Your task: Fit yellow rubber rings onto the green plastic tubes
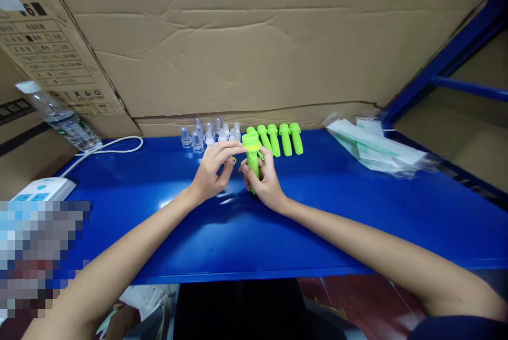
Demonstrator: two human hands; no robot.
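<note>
cardboard backs a glossy blue tabletop, creased across its face and cut unevenly along the bottom. a blue metal frame slants up at the right, with more brown board behind it. below the front edge, a black shape and a reddish floor show.

a printed carton panel at the left carries a large "6" beside dark marks, rows of ruled boxes, and a line of handling symbols; the finer print is too small to read. a clear bottle leans near it, its greenish label illegible. a white cable runs to a power strip with blue socket faces. the lower left corner is pixelated.

the right hand is closed around a green handle, upright above the table's middle, threaded mouth uppermost, a yellow band below the threads. the left hand is half curled, fingertips at that mouth; a yellow ring shows by its thumb, though whether it is gripped i cannot tell.

behind the hands stand clear domed caps and whitish pieces; to their right, more green handles lie in a row. plastic-wrapped packets lie farther right, their print unreadable.
</note>
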